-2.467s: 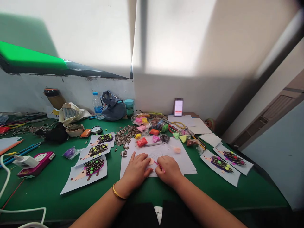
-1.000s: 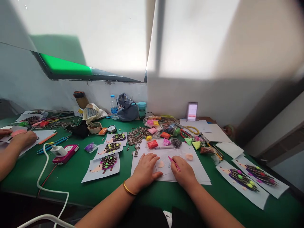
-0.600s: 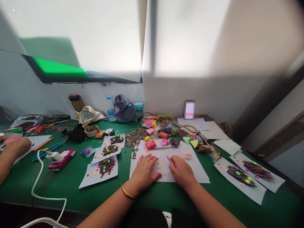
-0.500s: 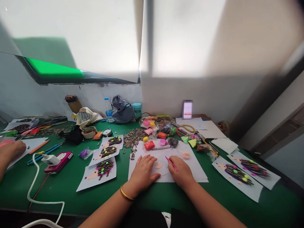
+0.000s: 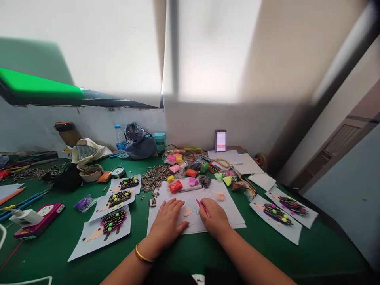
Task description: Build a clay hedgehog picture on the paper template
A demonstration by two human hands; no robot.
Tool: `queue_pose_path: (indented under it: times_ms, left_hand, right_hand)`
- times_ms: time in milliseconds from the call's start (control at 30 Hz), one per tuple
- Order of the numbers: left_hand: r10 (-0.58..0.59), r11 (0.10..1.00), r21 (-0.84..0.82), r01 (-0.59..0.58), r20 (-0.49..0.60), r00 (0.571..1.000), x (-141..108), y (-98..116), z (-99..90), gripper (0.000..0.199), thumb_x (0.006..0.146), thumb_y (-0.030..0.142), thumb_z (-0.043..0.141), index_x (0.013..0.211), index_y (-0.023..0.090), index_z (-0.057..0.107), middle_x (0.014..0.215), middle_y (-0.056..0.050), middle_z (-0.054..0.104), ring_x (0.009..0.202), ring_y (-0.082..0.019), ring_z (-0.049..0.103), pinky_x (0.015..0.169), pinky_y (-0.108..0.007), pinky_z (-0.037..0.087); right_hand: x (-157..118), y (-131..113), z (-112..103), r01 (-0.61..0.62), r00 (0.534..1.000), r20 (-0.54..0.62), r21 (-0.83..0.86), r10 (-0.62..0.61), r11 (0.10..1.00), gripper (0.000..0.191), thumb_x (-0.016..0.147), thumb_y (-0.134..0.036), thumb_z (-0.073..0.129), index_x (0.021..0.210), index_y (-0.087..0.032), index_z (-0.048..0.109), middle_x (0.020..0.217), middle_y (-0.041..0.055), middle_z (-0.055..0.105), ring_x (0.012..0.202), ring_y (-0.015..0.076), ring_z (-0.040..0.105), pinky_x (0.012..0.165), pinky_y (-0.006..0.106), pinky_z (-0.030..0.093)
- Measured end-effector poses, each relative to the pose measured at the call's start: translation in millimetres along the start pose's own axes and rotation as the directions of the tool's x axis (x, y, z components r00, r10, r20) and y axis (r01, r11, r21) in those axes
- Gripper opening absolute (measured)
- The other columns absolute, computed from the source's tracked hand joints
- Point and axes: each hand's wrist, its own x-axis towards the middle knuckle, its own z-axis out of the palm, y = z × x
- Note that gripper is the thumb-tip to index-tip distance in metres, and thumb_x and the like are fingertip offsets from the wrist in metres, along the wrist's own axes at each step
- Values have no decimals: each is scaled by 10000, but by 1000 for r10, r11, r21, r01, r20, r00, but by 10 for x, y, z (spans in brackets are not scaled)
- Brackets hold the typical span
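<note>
My left hand (image 5: 169, 218) lies open and flat on a sheet of white paper (image 5: 234, 221), fingers stretched forward. In my right hand (image 5: 217, 218) is a slim pink clay modelling tool (image 5: 204, 208), pinched with its pointed end up and to the left. Between the hands, a peach clay piece (image 5: 188, 211) sits on a faint hedgehog-like drawing (image 5: 193, 205). Another peach clay lump (image 5: 220, 196) rests on the sheet to the right. Ahead of my hands on the paper are a marker (image 5: 190, 189) and a red clay packet (image 5: 175, 187).
Finished hedgehog pictures lie left (image 5: 108, 229) and right (image 5: 277, 217). Sunflower seeds (image 5: 156, 178) are heaped behind the paper, beside bagged clay (image 5: 191, 172) and scissors (image 5: 221, 162). A phone (image 5: 220, 141) leans on the wall. A magenta power strip (image 5: 44, 219) is at left.
The view has turned right, so everything sits further left in the picture. Another person's hand at the far left has gone out of view. My hands keep nearly the same pose on the paper.
</note>
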Motion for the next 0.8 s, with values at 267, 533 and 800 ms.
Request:
queue_pose_path:
  times_ms: [267,533,800]
  left_hand:
    - [17,1000,-8,-17,-13,1000,-1,-19,23,619,821,386,684,1386,257,466,1433,-83,536,1373,-310,420,1160,-565,261]
    - [8,1000,-3,-8,-12,1000,-4,-5,20,628,818,373,690,1390,255,460,1439,-79,530,1372,-311,420,1164,-566,255]
    - [13,1000,-2,-13,-16,1000,-12,-17,31,614,831,397,677,1391,269,460,1430,-77,537,1367,-307,426,1163,-552,261]
  right_hand:
    - [1,-3,-20,-14,1000,-12,17,14,1000,194,899,-192,402,731,-212,497,749,7,595,722,161,543,662,265,337]
    - [-4,6,-33,-29,1000,3,51,29,998,193,903,-198,402,738,-212,500,755,6,595,731,161,545,656,261,340]
    - [-1,21,-22,-17,1000,-7,50,18,999,199,905,-211,397,750,-214,523,762,8,613,738,161,556,656,259,347]
